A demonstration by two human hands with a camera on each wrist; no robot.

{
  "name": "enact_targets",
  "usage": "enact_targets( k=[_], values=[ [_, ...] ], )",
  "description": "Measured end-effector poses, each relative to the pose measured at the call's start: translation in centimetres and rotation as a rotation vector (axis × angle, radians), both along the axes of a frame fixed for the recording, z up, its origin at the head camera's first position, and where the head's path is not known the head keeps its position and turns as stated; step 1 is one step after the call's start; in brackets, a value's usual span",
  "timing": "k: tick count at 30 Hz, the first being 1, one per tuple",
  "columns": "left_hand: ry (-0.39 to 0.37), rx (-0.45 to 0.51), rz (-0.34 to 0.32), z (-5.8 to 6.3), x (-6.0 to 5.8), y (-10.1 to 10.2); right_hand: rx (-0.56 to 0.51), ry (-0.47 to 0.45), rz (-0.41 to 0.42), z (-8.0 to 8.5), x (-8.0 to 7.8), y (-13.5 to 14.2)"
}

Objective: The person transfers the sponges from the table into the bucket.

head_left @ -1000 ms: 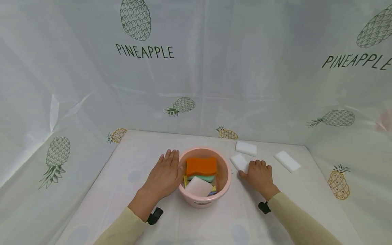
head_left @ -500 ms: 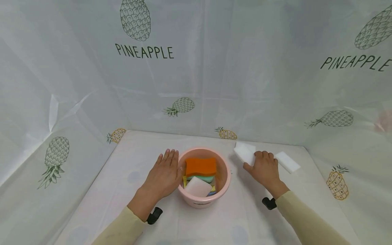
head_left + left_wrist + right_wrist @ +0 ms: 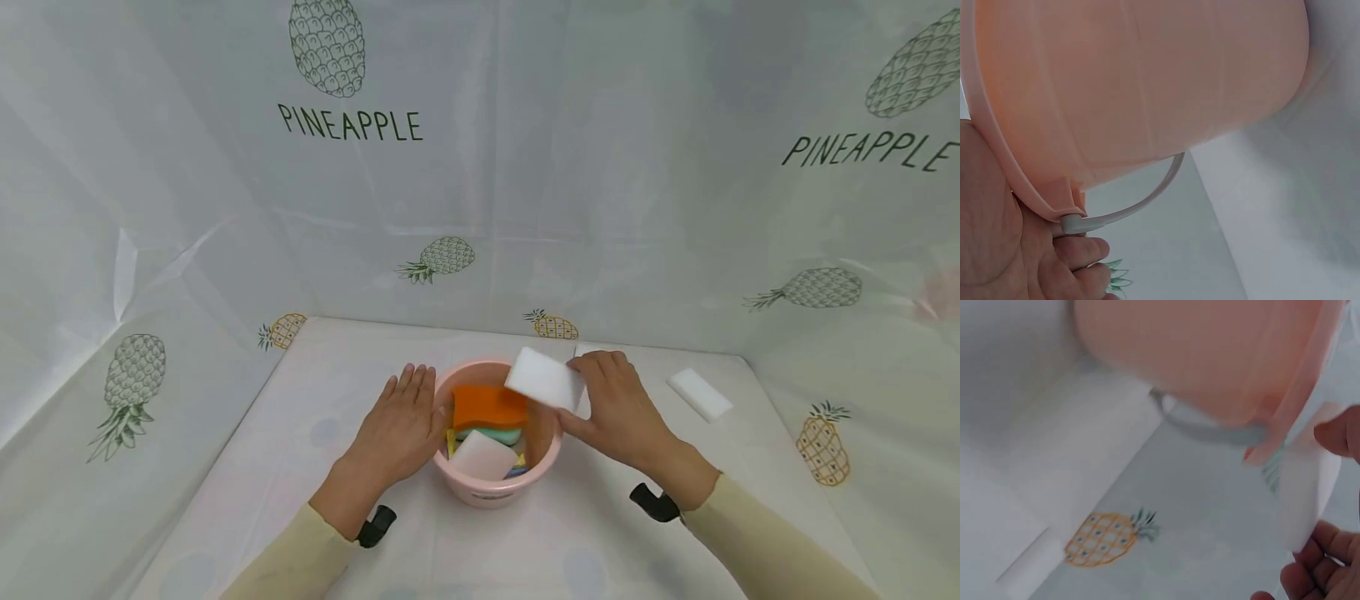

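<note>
A pink bucket stands on the table, with an orange sponge, a green one and a white sponge inside. My left hand lies against the bucket's left rim, fingers straight; in the left wrist view the palm touches the rim by the grey handle. Pinched between thumb and fingers of my right hand is another white sponge, held over the bucket's right rim. The right wrist view shows this sponge beside the bucket.
At the back, partly behind my right hand, lies a white sponge. One more white sponge rests on the table at the right. Plastic sheeting with pineapple prints walls the back and sides.
My right hand has lifted the nearer white sponge off the table and carried it left to the bucket's rim. The left hand has stayed on the bucket.
</note>
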State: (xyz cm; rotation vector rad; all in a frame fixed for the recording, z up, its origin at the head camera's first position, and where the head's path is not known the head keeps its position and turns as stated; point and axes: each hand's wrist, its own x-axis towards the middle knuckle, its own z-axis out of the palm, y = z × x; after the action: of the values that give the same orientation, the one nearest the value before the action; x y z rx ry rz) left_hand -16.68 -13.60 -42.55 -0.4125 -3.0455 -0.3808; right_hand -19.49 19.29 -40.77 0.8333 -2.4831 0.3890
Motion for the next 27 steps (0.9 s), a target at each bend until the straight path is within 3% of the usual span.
enact_targets(
  k=[4, 9, 15, 27],
  values=[
    [0.015, 0.004, -0.005, 0.0, 0.0, 0.1, 0.048, -0.05, 0.104, 0.8, 1.3, -1.5],
    [0.025, -0.008, -0.003, -0.1, 0.0, 0.1, 0.115, -0.097, 0.166, 1.2, 2.0, -2.6],
    [0.017, -0.022, 0.001, -0.1, -0.1, 0.2, 0.199, -0.084, 0.184, 1.0, 1.8, -3.6],
    [0.026, 0.028, -0.007, -0.3, 0.0, 0.1, 0.241, -0.038, 0.137, 0.8, 1.8, -5.0]
  ],
)
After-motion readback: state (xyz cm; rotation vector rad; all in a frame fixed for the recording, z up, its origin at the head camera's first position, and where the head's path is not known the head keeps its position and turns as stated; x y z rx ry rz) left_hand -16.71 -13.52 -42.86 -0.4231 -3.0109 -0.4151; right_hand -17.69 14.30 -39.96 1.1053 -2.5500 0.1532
